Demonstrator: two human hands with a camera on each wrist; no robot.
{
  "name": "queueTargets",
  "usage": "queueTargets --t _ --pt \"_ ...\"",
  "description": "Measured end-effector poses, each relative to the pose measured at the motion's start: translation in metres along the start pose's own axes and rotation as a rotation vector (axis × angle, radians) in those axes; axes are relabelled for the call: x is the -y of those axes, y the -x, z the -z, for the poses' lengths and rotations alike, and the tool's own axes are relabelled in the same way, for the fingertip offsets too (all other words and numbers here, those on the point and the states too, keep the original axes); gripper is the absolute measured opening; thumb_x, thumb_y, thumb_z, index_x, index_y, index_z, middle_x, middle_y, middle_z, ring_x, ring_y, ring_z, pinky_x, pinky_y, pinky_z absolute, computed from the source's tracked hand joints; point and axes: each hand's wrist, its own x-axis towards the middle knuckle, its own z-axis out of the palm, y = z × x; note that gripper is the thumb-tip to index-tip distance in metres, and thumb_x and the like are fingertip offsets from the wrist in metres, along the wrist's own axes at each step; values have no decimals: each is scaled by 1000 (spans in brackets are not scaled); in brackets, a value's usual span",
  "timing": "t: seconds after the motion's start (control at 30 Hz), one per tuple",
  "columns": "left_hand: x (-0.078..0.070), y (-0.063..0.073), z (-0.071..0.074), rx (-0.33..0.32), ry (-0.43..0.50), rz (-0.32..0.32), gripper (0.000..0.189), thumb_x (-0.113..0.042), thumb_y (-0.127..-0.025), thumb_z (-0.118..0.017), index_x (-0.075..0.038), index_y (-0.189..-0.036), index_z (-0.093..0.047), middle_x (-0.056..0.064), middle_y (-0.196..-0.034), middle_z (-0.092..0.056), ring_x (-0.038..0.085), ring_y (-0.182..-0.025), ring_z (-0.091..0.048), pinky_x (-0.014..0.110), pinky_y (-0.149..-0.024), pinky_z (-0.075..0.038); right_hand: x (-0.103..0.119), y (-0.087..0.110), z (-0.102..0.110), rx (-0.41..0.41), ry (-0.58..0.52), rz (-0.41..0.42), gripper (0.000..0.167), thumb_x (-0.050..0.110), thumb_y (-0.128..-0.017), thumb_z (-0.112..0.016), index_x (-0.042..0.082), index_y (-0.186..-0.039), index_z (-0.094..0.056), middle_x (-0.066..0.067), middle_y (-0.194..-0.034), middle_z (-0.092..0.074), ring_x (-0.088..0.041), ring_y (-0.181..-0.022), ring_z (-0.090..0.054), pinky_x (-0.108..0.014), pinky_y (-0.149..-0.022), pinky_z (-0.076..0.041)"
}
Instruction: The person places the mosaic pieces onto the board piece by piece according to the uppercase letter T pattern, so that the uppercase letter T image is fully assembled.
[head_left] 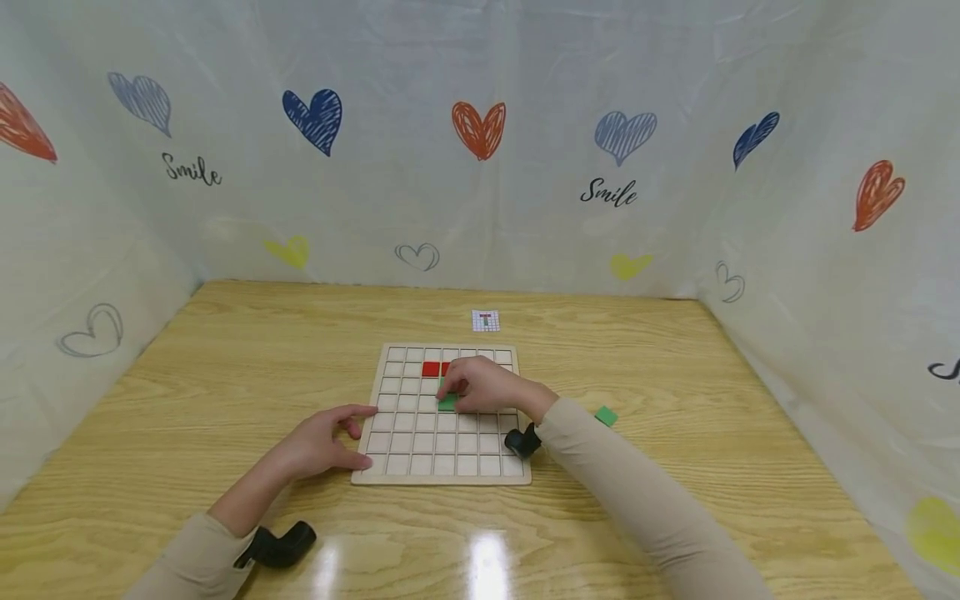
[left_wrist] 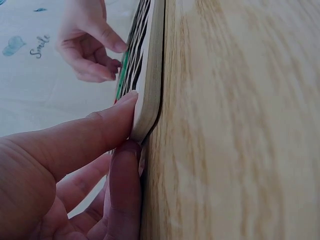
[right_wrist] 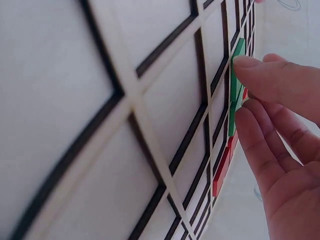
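Note:
A wooden grid board [head_left: 442, 478] lies on the table. My left hand [head_left: 318, 442] steadies its near left corner, thumb on the top face and other fingers against the left edge. Over the board's upper middle, my right hand [head_left: 486, 385] has thumb and fingertips around a green tile [head_left: 447, 403], which sits in a cell. The right wrist view shows the thumb on this green tile [right_wrist: 237, 75], with a second green tile [right_wrist: 232, 117] beyond it. Red tiles [head_left: 431, 369] fill a row behind; the right hand partly covers them.
A loose green tile [head_left: 606, 415] lies right of the board, beside the right forearm. Behind the board is a small pattern card [head_left: 485, 321] with a T shape in a grid. A white curtain [head_left: 480, 208] with hearts surrounds the table's back and sides.

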Motion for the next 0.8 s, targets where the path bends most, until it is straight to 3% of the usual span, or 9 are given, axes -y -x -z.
queueTargets --t 0.5,0.8 --pt "0 -1 -1 -7 -10 4 71 -9 -69 -82 1 -131 -49 9 -94 -46 13 -53 -37 26 -51 -36 2 24 11 -37 42 8 23 -3 -78 -68 6 -99 -72 1 -92 -60 -12 -84 -54 -23 -78 -44" --pt "-2 0 -1 -13 -15 18 71 -9 -68 -82 0 -131 -49 8 -94 -46 13 -53 -36 25 -51 -35 -1 41 17 -72 25 56 21 -4 -81 -65 3 -99 -71 -3 -92 -61 -17 -82 -54 -31 -77 -48"
